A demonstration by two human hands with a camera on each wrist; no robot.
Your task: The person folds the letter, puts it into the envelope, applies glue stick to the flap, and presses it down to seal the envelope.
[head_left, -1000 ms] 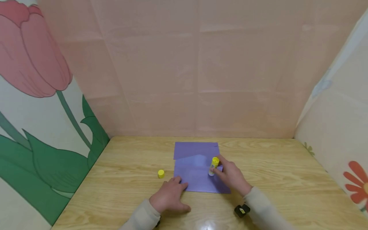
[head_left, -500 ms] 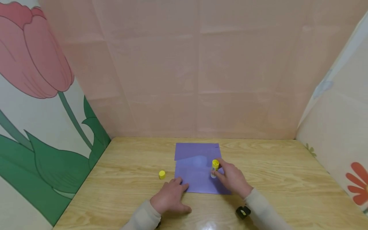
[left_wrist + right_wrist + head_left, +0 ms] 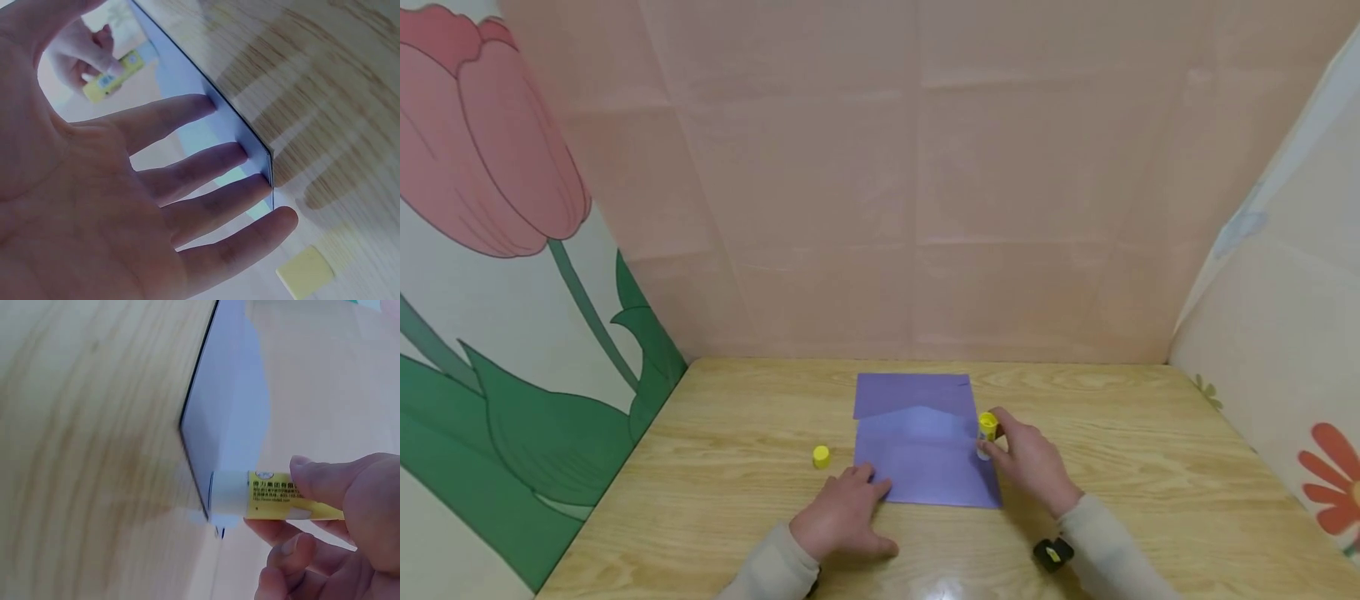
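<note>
A purple envelope (image 3: 917,467) lies on the wooden table with its flap (image 3: 913,394) unfolded toward the back. My right hand (image 3: 1033,462) pinches a yellow glue stick (image 3: 987,433) between thumb and fingers. The glue stick is held upright, its white end down at the envelope's right edge, as the right wrist view shows. My left hand (image 3: 846,512) rests its fingertips on the envelope's near left corner, fingers spread and straight. In the left wrist view those fingers (image 3: 206,209) lie along the envelope's edge. A yellow cap (image 3: 821,457) stands on the table left of the envelope.
The wooden table (image 3: 737,417) ends at a pinkish covered wall (image 3: 880,208) behind. A panel with a painted tulip (image 3: 512,150) rises at the left, and one with a red flower (image 3: 1330,479) at the right. A black wrist device (image 3: 1052,553) sits under the right sleeve.
My right hand has carried the glue stick rightward, from over the envelope to its right edge. The left hand stays at the near left corner.
</note>
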